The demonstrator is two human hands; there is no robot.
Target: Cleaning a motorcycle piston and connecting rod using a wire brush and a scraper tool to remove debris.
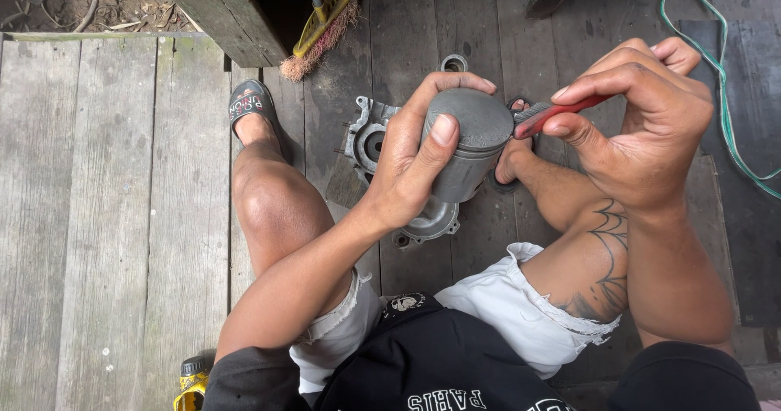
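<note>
My left hand (415,159) grips a grey metal piston (470,138), its flat crown tilted up toward me. My right hand (643,122) pinches a small red-handled tool (547,115) whose metal tip touches the piston's upper right edge. Both hands hang above the floor between my knees.
A grey engine case half (370,138) lies on the dark plank floor under the piston. A yellow broom head (323,27) leans at the back by a wooden post. A green hose (724,94) curls at the right. A yellow bottle (192,382) stands by my left hip.
</note>
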